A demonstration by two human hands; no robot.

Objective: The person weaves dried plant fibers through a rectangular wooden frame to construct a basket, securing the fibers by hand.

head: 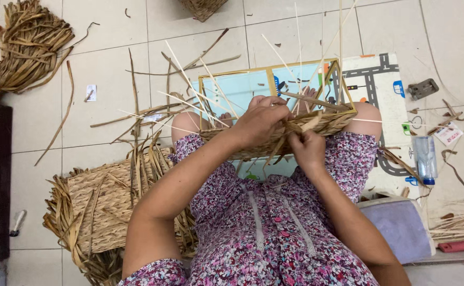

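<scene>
Closest to the lens we've got the flowery purple dress (274, 238) filling the bottom middle of the frame, and both forearms running up from it to the work on our knees.

So, progress check. We're weaving a rectangular basket (290, 130) on a wire frame (274, 71), and by the look of it we're maybe a third of the way in. Only a low woven band runs along the side facing us, just above centre frame. Above that band the frame is bare, with the pale blue of the play mat (380, 79) showing straight through it. Thin pale stakes (298, 47) poke up and fan out toward the top of the frame, all unwoven. So the bottom rows look done, and the walls and rim are left.

Our left hand (261, 121) sits on top of the woven edge, fingers curled down over it and pinching the flat strands there. Our right hand (307, 148) is just below and to the right of it, closed around a flat straw strand (311, 123) that comes off the band. Both hands touch the basket, pretty much side by side at its near edge.

At lower left of the frame lies a finished woven panel (102, 209) with loose ends sticking out, touching our left leg. A bundle of dried straw (23, 45) sits in the upper left, well apart. A clear plastic bottle (425, 159) lies on the mat's right edge.
</scene>
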